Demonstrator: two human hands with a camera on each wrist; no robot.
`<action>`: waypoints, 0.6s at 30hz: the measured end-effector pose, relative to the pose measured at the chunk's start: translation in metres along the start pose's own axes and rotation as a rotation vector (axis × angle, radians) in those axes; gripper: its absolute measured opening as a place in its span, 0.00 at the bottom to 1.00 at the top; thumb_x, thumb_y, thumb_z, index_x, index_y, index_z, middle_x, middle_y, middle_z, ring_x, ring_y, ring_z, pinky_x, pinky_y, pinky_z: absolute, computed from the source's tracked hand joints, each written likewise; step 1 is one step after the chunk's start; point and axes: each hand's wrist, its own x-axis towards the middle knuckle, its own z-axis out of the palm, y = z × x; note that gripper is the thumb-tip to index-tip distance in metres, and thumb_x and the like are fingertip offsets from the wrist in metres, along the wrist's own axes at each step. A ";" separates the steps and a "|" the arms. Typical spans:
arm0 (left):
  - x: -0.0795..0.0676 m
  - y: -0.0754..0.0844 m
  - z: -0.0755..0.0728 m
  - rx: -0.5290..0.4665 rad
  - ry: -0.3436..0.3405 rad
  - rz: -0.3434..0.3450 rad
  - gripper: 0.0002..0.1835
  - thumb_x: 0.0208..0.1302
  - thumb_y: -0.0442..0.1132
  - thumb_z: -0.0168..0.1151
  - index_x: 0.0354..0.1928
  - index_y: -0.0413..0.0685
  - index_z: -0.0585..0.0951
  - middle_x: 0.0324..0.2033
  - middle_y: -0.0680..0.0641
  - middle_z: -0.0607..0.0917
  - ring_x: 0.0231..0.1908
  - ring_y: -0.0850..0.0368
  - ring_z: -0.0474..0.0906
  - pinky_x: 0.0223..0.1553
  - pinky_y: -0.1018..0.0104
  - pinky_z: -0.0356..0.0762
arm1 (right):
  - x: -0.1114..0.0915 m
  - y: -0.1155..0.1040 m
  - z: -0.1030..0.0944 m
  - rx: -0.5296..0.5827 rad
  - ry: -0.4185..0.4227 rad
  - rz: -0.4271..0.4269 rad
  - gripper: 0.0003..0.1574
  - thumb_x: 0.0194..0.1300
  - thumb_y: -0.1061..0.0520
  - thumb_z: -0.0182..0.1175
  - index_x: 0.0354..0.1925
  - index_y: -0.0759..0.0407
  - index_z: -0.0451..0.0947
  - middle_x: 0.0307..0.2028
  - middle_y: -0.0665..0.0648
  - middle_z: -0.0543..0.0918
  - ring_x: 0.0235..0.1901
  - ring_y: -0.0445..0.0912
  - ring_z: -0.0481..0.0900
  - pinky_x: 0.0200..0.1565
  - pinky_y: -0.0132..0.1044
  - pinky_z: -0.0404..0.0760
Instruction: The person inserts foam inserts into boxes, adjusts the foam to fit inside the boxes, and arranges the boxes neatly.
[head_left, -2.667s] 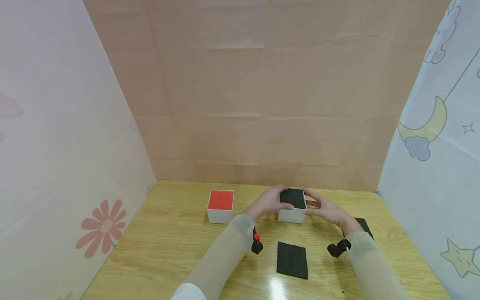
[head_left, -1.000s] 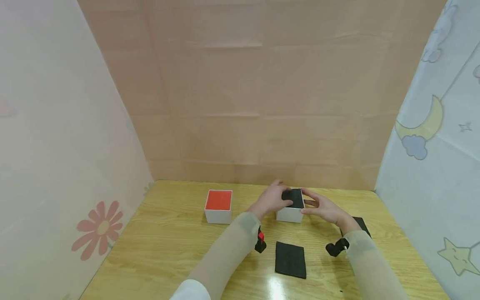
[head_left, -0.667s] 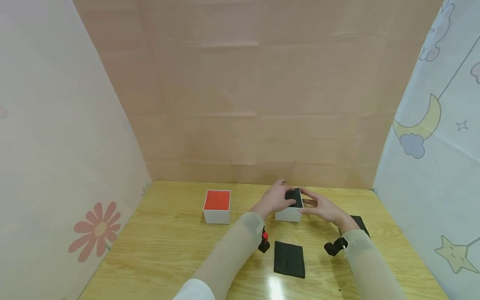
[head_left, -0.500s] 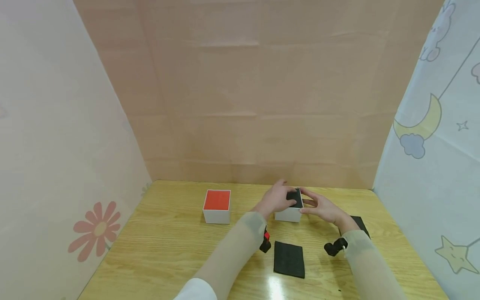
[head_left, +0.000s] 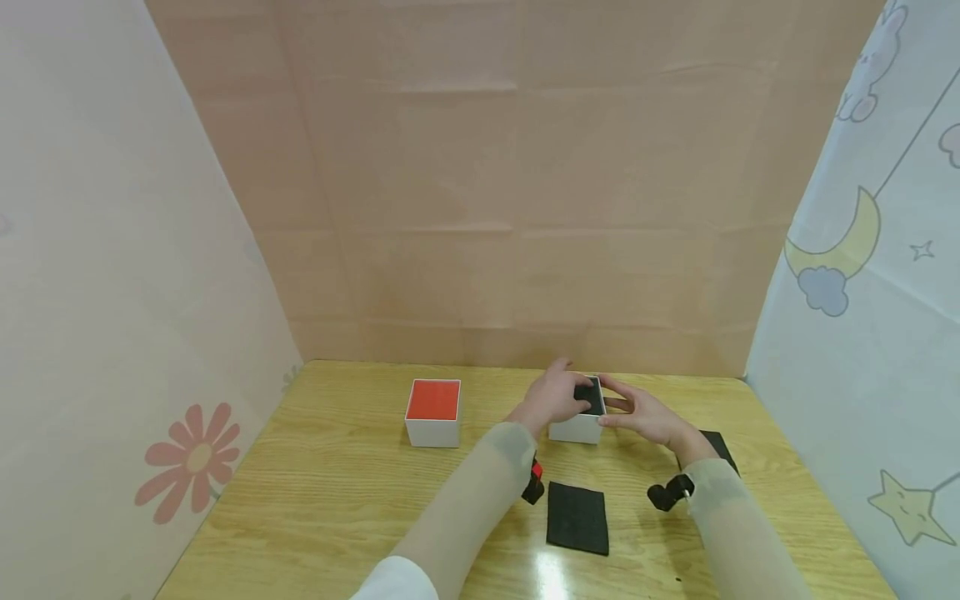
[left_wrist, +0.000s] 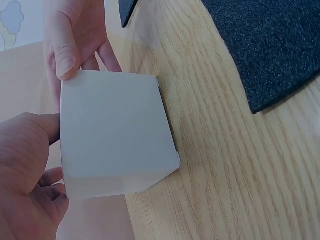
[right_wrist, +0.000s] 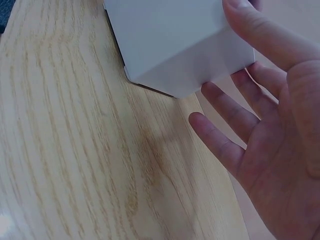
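A white square box (head_left: 575, 429) stands on the table with black foam (head_left: 594, 397) inside its open top. From the left my left hand (head_left: 551, 398) reaches over the rim; its thumb and fingers are bent down onto the foam, and the box wall hides their tips in the left wrist view. My right hand (head_left: 647, 417) holds the box's right side, its thumb (right_wrist: 257, 30) at the front edge and spread fingers (right_wrist: 232, 110) at the side wall. Nearer me lies a black foam square (head_left: 577, 518).
Left of my hands stands a second white box (head_left: 433, 432) with a red top (head_left: 434, 400). Another black sheet (head_left: 720, 450) lies partly under my right forearm. A brown wall covering (head_left: 480, 275) rises behind the wooden table (head_left: 337, 500).
My left hand has moved right, farther over the box, with its fingers now covering more of the black foam. My right hand has stayed at the box's side. The view has shifted slightly.
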 end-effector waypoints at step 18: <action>-0.001 -0.015 0.002 -0.033 0.052 0.103 0.24 0.75 0.53 0.69 0.69 0.62 0.83 0.76 0.50 0.71 0.71 0.56 0.73 0.68 0.60 0.75 | -0.001 0.000 0.001 -0.009 0.008 0.003 0.61 0.76 0.51 0.69 0.87 0.60 0.40 0.86 0.66 0.40 0.78 0.70 0.57 0.67 0.52 0.77</action>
